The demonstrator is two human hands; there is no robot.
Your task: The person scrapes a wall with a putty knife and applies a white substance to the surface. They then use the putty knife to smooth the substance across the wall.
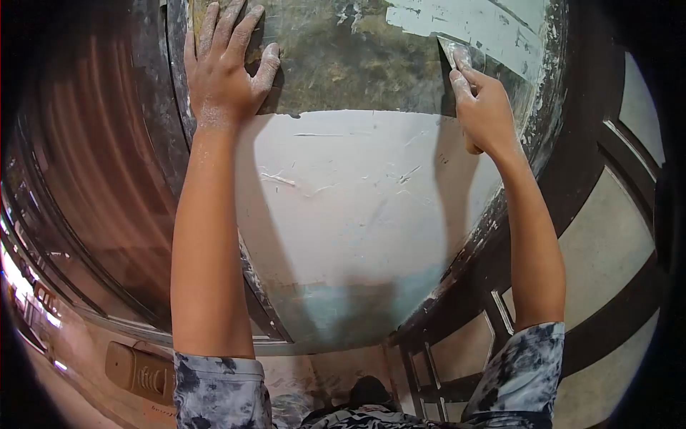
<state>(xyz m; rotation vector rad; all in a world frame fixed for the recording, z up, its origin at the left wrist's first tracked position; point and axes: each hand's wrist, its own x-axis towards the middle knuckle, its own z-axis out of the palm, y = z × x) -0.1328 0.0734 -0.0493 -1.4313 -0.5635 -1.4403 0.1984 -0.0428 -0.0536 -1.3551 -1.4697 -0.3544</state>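
My left hand [227,71] lies flat with spread fingers on the dark, bare part of the wall panel [343,71], and white dust coats its fingers and wrist. In my right hand [486,104] is a putty knife [447,51], its thin blade against the wall at the lower edge of a white coating [479,25]. The end of its handle shows below my fist. Between and below my arms, a smooth white stretch of wall [350,179] carries several scratches and ridges. Lower down, its colour turns to patchy blue-green.
Dark framing with pale panels [607,229] stands on the right. To the left, a dark-framed window or door pane [86,143] shows brownish folds. A brown box-like object [139,370] is at the lower left. White flecks cover the frame edge [547,93] beside my right hand.
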